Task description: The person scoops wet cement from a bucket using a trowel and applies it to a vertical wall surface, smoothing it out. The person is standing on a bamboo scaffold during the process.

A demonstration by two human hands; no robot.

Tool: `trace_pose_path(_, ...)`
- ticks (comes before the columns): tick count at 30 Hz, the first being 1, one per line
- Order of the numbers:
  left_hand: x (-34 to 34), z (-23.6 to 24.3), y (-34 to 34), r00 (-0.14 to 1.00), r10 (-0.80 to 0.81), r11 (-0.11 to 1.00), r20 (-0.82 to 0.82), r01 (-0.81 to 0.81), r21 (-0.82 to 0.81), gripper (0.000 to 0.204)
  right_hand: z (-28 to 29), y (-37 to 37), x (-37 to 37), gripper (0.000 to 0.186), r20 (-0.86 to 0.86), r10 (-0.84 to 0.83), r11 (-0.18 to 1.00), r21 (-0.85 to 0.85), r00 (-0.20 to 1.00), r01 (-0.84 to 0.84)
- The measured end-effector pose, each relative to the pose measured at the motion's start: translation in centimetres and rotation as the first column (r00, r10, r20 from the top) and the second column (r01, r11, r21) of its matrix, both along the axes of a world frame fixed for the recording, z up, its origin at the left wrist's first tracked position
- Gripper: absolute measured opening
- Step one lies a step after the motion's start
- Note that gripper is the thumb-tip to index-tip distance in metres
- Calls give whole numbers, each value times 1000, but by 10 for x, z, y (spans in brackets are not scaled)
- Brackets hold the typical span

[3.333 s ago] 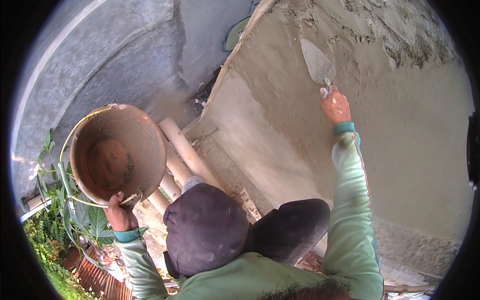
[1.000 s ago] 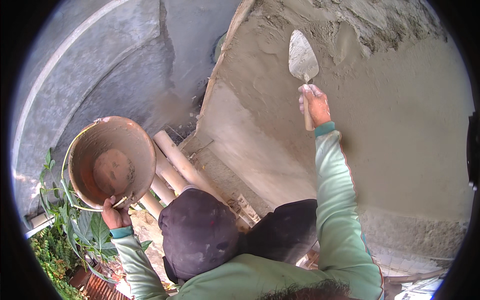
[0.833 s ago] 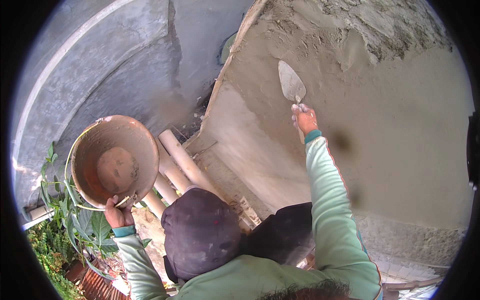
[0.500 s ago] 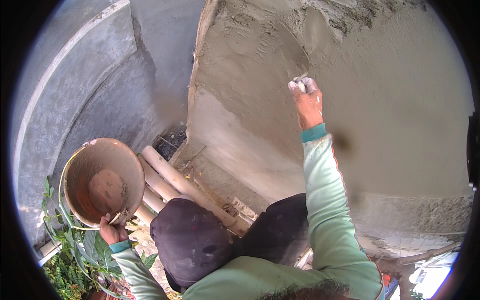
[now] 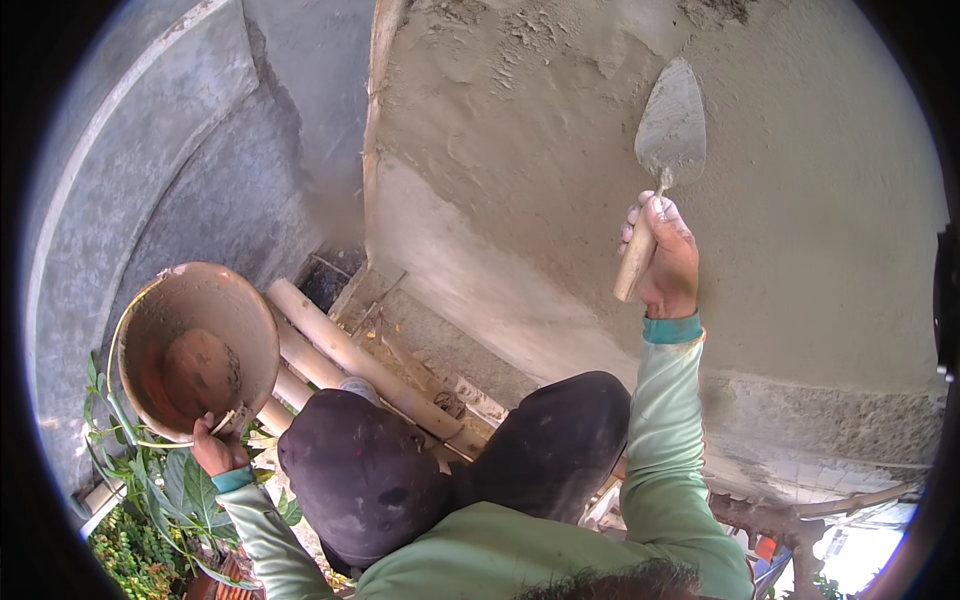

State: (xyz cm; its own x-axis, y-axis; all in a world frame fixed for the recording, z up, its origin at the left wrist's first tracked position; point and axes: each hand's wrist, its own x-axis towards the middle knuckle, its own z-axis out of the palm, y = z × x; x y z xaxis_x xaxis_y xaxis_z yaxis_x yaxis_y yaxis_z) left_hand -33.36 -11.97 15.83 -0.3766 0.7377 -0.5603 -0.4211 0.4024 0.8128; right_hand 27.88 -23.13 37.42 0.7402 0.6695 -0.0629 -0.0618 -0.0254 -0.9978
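Note:
A pointed trowel (image 5: 672, 125) with a wooden handle is gripped in my right hand (image 5: 668, 255). Its blade points up and away from me, with wet mortar smeared on it, in front of the freshly coated wall (image 5: 520, 150). Whether the blade touches the wall I cannot tell. At the left, my left hand (image 5: 220, 447) holds a round brown bowl (image 5: 200, 335) by its near rim. The bowl is tilted so its inside shows, with only mortar residue on the sides and bottom.
Thick bamboo poles (image 5: 350, 352) run beneath my bent knees. Green leafy plants (image 5: 175, 500) grow at the lower left, below the bowl. A grey curved concrete wall (image 5: 185, 130) stands at the left. A bare pale strip (image 5: 480, 270) lies below the mortar coat.
My right hand has moved right and nearer to me, turning the trowel so its blade face and handle show. The bowl and my left hand have shifted slightly left and up.

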Motion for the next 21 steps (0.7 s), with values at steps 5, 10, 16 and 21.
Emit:
trace_pose_path(5,0,-6,0,999,21,998,39,-23,53,9,-11,-28,-16,29,229,-73,965,-229,971,127)
trace_pose_path(10,1,5,2,1000,8,1000,-16,-8,21,16,77,28,-28,35,504,255,921,-387,825,-48)
trace_pose_path(16,-5,7,-3,999,-7,977,-47,17,213,40,43,75,-68,34,451,359,913,-352,817,-207)
trace_pose_path(21,37,38,-8,975,-163,931,152,101,352,41,-33,52,-135,32,386,700,677,-628,602,-385)
